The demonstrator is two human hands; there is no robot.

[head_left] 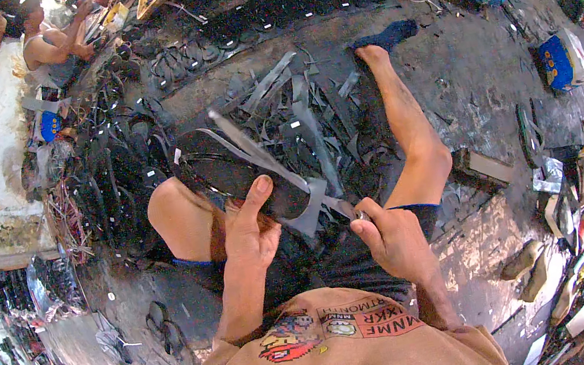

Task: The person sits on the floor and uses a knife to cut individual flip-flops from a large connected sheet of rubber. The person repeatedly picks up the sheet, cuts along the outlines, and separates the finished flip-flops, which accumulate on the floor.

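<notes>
Left hand [247,228]'s clamping the flat black sandal [217,165], right hand [396,242]'s gripping the thin grey metal knife [342,209] — keeping that left thumb [257,191] clear is probably mattering most.

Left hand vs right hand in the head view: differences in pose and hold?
The left hand holds a black sandal; the right hand grips what looks like a thin metal tool. The left hand's thumb is extended over the sandal, while the right hand's fingers curl inward around the tool's near end. Both hands are bare and held in front of the torso.
</notes>
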